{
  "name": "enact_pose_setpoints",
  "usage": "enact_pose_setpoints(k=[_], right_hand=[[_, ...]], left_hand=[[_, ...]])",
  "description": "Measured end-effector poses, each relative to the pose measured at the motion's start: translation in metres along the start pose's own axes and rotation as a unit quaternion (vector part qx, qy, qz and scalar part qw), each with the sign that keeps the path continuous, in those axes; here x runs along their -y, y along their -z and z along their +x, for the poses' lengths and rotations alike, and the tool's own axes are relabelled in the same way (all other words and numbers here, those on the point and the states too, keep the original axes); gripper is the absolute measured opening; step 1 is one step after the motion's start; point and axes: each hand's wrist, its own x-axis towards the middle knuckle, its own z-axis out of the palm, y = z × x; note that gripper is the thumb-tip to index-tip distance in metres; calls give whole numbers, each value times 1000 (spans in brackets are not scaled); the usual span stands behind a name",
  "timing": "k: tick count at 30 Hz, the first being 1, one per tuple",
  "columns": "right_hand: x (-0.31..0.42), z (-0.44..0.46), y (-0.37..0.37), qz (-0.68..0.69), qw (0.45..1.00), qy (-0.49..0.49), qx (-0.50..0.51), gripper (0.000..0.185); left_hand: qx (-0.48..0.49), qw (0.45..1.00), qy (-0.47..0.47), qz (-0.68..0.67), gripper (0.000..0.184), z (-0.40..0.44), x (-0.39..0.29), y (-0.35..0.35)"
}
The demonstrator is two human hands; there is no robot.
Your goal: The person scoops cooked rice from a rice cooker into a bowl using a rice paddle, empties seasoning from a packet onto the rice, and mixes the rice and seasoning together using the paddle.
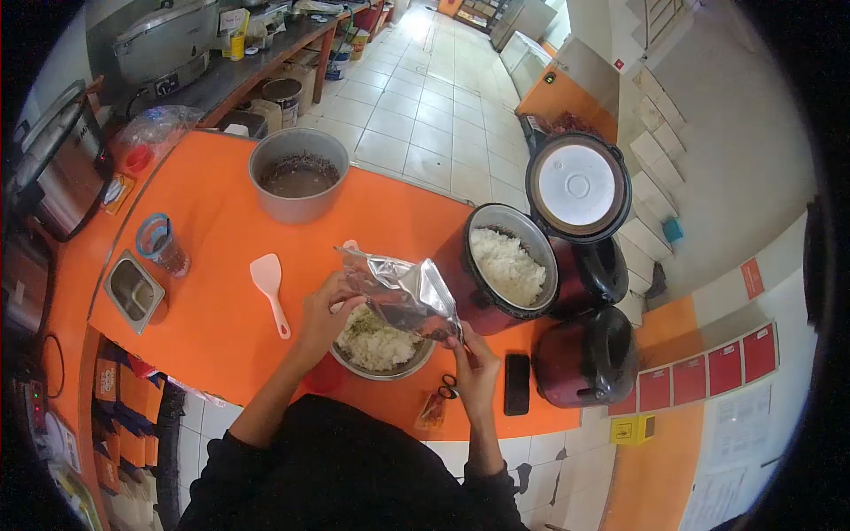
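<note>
A silver foil pouch (409, 288) is held between my two hands, tilted above a metal bowl (423, 361). White rice (381, 343) lies in the bowl, with greenish flakes on part of it. My left hand (328, 311) grips the pouch's left end, fingers closed. At the lower right corner of the pouch, my right hand (475, 358) pinches it. Below that hand, black-handled scissors (449, 386) rest beside a small orange-brown packet (432, 411). A pink-white rice paddle (270, 288) lies left of the bowl.
An open rice cooker (509, 265) full of rice stands at the right, near closed cookers (584, 358) and a black phone (517, 385). A grey pot (299, 199), a cup (164, 248) and a steel container (135, 295) stand on the orange table (212, 327).
</note>
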Motion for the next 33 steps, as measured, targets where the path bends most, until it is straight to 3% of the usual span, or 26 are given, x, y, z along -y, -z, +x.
enact_pose_setpoints(k=[3,6,9,12,15,17,19,22,23,27,30,33], right_hand=[[-1,-14,-3,18,998,-56,-15,26],[-6,-18,0,-18,998,-23,-48,26],[-8,-24,5,-1,1000,-13,-25,22],[12,-22,17,-31,997,-57,-50,23],[18,-23,25,20,997,-54,-54,23],[12,-19,31,-18,997,-41,-59,23],[10,-14,42,-22,999,-34,-27,24],[-6,-1,45,-103,988,55,-98,24],[-10,2,44,-64,993,12,-101,23],[0,24,43,-89,989,66,-102,22],[-3,33,38,-79,991,62,-93,21],[1,43,27,-81,988,87,-97,22]], left_hand=[[19,999,11,-45,35,-3,21,-7],[39,998,-33,-21,40,-5,20,-11],[56,997,23,38,45,-5,27,-14],[45,995,-49,76,49,-10,17,-24],[65,987,-84,123,51,-5,17,-26],[60,981,-104,151,51,-3,11,-31],[63,983,-74,158,41,1,-4,-37],[83,986,14,147,26,14,-16,-40],[76,987,21,143,28,17,-8,-44],[49,987,17,149,45,27,-16,-49],[-5,999,25,29,45,32,1,-50],[-2,998,12,57,45,36,1,-38]])
